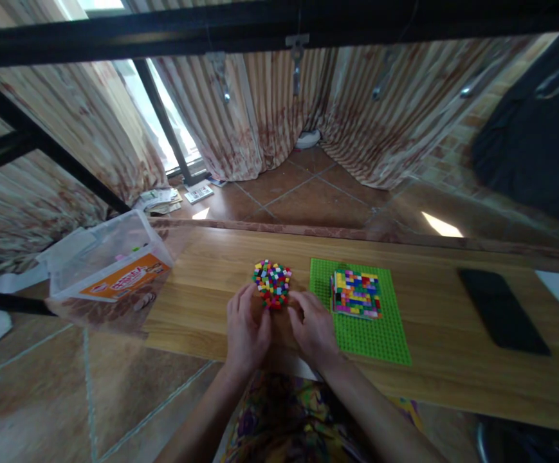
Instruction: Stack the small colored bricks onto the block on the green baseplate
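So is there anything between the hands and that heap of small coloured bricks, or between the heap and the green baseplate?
Nothing visible. The left hand and right hand already sit at the near edge of the brick heap. Only bare table separates the heap from the green baseplate, whose left strip is free; a brick stack sits further in.

Brick pile (273, 283) left of baseplate (359, 313)

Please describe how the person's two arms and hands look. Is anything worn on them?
Both forearms are bare, with no sleeves reaching into view. The left hand and the right hand wear no gloves, and no rings, watch or bracelet can be made out. Below the arms, the person's clothing has a busy multicoloured pattern with yellow and purple.
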A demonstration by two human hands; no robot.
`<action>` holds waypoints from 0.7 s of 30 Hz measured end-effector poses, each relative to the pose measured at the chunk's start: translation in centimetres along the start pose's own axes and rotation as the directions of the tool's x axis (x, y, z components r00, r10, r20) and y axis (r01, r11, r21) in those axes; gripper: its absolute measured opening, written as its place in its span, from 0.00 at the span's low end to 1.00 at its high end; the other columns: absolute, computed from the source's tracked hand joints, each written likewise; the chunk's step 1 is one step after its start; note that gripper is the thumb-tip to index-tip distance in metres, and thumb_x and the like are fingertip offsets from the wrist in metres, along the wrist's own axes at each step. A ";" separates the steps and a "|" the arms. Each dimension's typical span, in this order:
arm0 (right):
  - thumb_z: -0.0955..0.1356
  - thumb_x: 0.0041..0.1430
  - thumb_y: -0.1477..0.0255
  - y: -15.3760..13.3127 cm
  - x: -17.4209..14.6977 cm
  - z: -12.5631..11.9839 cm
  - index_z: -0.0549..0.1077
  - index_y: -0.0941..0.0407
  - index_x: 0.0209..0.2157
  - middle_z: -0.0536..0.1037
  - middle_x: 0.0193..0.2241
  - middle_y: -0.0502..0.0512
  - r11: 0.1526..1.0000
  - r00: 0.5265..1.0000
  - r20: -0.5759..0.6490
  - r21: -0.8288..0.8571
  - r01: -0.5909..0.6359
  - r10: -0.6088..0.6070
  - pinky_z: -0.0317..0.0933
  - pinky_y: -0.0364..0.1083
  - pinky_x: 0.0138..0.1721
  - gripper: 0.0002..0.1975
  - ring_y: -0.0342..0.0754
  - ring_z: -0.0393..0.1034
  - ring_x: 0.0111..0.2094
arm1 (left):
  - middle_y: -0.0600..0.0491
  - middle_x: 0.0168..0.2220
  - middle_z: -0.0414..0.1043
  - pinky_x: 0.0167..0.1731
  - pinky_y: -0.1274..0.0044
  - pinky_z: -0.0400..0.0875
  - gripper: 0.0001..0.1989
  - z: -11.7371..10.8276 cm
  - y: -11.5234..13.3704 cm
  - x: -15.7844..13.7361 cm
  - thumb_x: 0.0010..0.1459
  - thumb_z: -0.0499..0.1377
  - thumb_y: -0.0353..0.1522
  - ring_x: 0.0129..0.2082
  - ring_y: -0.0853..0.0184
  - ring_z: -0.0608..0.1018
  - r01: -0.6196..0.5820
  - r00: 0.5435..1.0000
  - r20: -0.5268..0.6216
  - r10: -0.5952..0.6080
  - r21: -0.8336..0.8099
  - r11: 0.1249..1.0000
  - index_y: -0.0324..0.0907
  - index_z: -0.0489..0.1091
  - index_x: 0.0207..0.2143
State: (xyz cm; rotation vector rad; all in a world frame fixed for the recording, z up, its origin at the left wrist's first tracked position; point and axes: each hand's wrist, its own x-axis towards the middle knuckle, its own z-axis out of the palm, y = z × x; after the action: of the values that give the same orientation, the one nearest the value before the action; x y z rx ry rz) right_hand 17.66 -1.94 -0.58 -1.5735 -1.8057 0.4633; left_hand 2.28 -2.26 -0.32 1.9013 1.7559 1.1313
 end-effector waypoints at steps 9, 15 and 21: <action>0.62 0.61 0.79 0.0 1.0 1.1 0.73 0.56 0.45 0.77 0.38 0.57 0.993 0.999 0.032 -0.110 0.038 -0.035 0.63 0.49 0.46 0.13 0.52 0.70 0.43 | 0.39 0.64 0.53 0.62 0.55 0.56 0.39 1.0 -1.3 0.6 0.50 0.57 0.24 0.65 0.51 0.57 -0.067 0.984 0.169 0.057 0.053 0.996 0.40 0.49 0.65; 0.61 0.61 0.78 0.0 0.4 0.1 0.73 0.56 0.44 0.77 0.38 0.56 0.993 0.999 -0.038 0.115 -0.021 0.025 0.65 0.48 0.44 0.13 0.49 0.71 0.41 | 0.39 0.65 0.50 0.63 0.57 0.53 0.39 2.7 -0.8 1.9 0.48 0.53 0.19 0.66 0.55 0.54 -0.072 0.988 0.136 0.079 -0.052 0.996 0.39 0.49 0.64; 0.64 0.60 0.74 -0.5 -0.6 -1.7 0.73 0.54 0.43 0.77 0.36 0.54 0.927 0.983 -0.081 0.354 -0.126 0.165 0.67 0.45 0.38 0.11 0.46 0.73 0.37 | 0.42 0.61 0.60 0.61 0.59 0.58 0.31 2.0 2.0 1.8 0.53 0.54 0.22 0.63 0.57 0.62 -0.104 0.991 0.064 0.114 -0.139 0.985 0.41 0.58 0.60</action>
State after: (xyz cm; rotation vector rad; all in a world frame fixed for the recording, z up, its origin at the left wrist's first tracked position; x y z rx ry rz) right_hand 18.48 -2.92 0.81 -1.4573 -1.4363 0.7103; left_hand 4.96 -0.40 0.42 1.9511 1.5133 1.1726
